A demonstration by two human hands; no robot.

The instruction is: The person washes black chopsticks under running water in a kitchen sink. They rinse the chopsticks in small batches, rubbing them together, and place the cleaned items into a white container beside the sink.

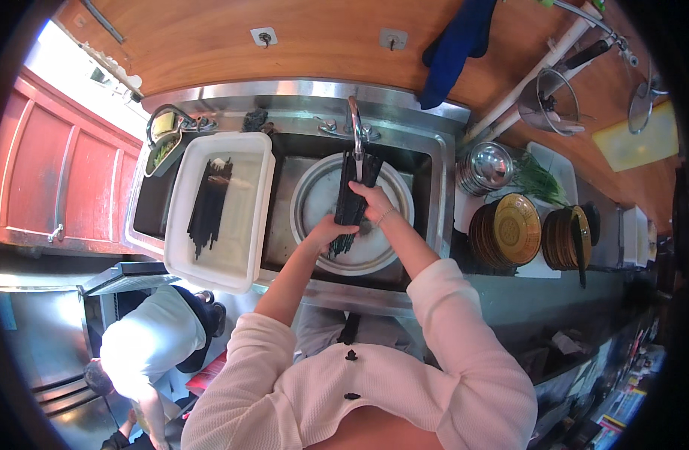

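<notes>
Both my hands grip one thick bundle of black chopsticks [350, 209] above a round metal basin [296, 197] in the sink. My left hand [329, 230] is closed around the lower end, thumb across the sticks. Higher up, my right hand [372, 199] holds the bundle from its right side. From the curved faucet [356, 126], water runs onto the sticks' upper part, which fan out slightly. More black chopsticks [209, 208] lie in water in a white plastic tub [254, 225] to the left.
Stacked brown plates [516, 228], metal bowls [489, 163] and green leafy stalks [538, 180] stand on the right. A strainer [547, 101] and a blue cloth item [457, 50] hang above. At lower left, a person [147, 332] bends by an open metal appliance.
</notes>
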